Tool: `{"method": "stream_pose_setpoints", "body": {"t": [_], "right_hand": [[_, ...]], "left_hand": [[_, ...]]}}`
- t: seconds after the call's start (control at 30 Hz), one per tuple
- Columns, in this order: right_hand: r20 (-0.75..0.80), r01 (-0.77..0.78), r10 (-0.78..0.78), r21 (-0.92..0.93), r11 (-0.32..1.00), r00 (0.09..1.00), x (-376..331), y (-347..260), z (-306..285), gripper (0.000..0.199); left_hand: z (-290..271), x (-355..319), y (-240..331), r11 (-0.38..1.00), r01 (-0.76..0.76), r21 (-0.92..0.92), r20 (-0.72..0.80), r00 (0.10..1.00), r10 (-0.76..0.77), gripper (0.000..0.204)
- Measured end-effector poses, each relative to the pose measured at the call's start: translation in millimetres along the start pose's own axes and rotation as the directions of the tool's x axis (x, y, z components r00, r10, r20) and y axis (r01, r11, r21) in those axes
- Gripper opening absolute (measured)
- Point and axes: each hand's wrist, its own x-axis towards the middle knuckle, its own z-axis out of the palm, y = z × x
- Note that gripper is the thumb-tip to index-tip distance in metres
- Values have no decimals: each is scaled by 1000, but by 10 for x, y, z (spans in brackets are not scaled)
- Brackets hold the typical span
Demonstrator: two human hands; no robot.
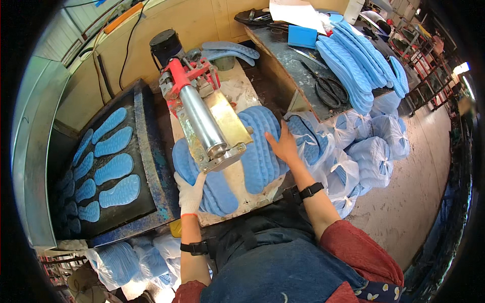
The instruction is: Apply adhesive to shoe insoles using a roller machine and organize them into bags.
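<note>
My left hand (190, 194), in a white glove, rests on a fanned stack of blue shoe insoles (212, 189) at the left of the small workbench (235, 202). My right hand (282, 145) is bare and lies flat, fingers spread, on a second fanned stack of blue insoles (257, 146) at the right. Between the two stacks a roller machine (202, 118) with a steel cylinder, brass plate and red frame reaches toward me.
A dark conveyor tray (146, 151) at my left carries several blue insoles (113, 169). Clear bags of insoles (364, 151) pile up at my right. A back table (298, 65) holds stacked insoles (353, 60), scissors (331, 88) and a blue box (302, 36).
</note>
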Motion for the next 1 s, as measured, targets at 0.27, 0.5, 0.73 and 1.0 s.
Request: {"method": "stream_pose_setpoints", "body": {"t": [0.27,0.5,0.73,1.0], "right_hand": [[203,111,-62,-236,966,977,-181,-911,-210,97],[383,140,-39,-238,961,923,-150,-1052,-160,97],[281,75,-48,-86,994,958,-320,-934,-335,85],[400,422,-312,-222,879,861,-375,-819,-27,62]], "left_hand": [[214,-338,459,938,-252,240,-137,947,290,102],[225,-255,494,824,-439,358,-121,853,507,55],[46,-412,355,887,-380,264,-172,886,431,76],[321,-149,191,726,-561,398,-183,727,662,72]]}}
